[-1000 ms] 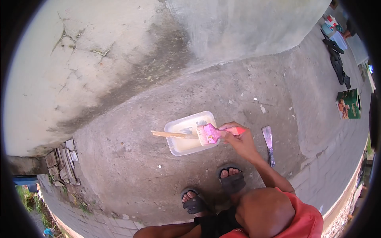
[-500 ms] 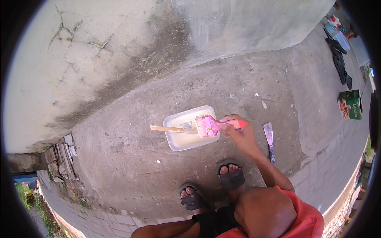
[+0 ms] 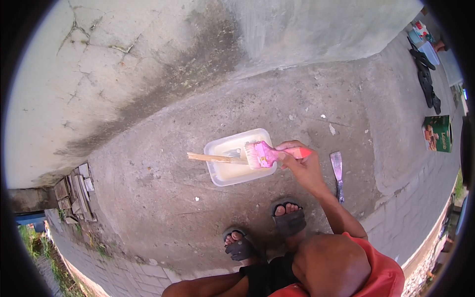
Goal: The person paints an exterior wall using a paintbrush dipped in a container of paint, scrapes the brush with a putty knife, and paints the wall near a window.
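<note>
Brush held at the tub, wall cracked and stained

Nearest are the person's bent knee (image 3: 334, 262) and two feet in dark sandals (image 3: 290, 223). Just past them, the right hand (image 3: 303, 171) is closed on the handle of a pink brush (image 3: 264, 154), its fingers and thumb pinched together. The left hand is not in view, so how it stands I cannot tell.

The bristles are over the near right part of a clear plastic tub (image 3: 247, 180) on the concrete ground (image 3: 168, 208); whether they touch the pale mix (image 3: 230, 172) inside is not clear. A wooden stick (image 3: 208, 158) lies across the tub's left rim. A scraper (image 3: 337, 168) lies apart, to the right.

The mix looks ready to use, and the tub holds a fair amount. Beyond, the wall (image 3: 99, 74) has open cracks and a dark stain low down, with no fresh stroke that I can make out; that part looks undone. The section to its right (image 3: 316, 34) is a smoother, streaky grey, perhaps coated already.

Farther off are a green box (image 3: 437, 133) and loose black slippers (image 3: 425, 86).
</note>
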`<state>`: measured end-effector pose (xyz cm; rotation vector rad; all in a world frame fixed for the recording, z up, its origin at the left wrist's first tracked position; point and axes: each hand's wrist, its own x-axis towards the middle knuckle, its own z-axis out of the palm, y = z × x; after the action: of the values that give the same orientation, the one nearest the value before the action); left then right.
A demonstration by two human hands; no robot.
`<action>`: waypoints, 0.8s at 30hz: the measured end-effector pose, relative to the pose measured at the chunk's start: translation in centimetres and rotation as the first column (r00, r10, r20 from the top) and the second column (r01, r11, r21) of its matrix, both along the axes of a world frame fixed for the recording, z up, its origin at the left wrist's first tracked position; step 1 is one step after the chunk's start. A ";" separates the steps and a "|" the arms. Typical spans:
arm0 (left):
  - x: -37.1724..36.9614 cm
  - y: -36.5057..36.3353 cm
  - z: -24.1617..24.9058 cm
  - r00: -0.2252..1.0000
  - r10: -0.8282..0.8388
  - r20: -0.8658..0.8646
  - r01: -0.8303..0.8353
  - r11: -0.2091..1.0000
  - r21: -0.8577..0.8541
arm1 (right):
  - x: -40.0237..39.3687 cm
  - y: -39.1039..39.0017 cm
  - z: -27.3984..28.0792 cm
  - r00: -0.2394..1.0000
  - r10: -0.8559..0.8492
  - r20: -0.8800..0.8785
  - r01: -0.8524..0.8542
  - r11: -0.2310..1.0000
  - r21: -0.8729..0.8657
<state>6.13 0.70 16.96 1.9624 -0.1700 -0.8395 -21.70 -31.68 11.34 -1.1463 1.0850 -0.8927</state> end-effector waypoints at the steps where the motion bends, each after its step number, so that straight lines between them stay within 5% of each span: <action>1: 0.0 0.0 -0.1 1.000 0.000 -0.001 0.000 1.000 0.001 | 0.0 0.0 0.0 1.000 -0.007 0.005 0.007 1.000 0.015; 24: 0.0 -0.3 -0.1 1.000 -0.008 -0.017 0.008 1.000 0.012 | 0.0 0.0 -0.3 0.999 -0.038 0.035 0.038 0.999 -0.011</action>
<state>6.09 0.43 16.81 1.9671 -0.1631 -0.8635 -21.68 -31.65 11.02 -1.1194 1.0778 -0.9467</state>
